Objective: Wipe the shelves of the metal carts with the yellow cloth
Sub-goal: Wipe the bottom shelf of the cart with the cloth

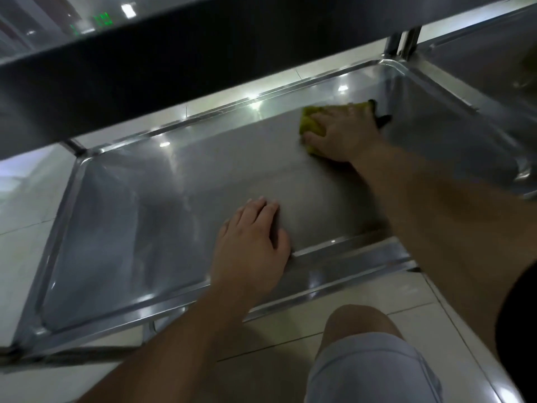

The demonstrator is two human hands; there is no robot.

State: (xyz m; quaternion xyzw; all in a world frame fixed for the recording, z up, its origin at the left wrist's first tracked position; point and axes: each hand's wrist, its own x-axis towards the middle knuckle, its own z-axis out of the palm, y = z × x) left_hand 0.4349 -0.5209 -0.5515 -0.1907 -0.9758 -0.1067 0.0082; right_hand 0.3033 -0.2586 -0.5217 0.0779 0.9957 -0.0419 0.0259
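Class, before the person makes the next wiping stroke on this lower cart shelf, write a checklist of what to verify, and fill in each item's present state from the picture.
1. Yellow cloth lies under the right hand, flat on the lower shelf: ok.
2. Left hand rests on the shelf near its front rim, bracing, and holds nothing: ok.
3. Shelf surface left of the cloth has no objects in the wiping path: ok.
4. Far right corner next to the cloth already wiped: cannot tell.
5. Upper shelf overhangs the work area, so check head and arm clearance: cannot tell.
6. Cloth clean enough to carry on: cannot tell.
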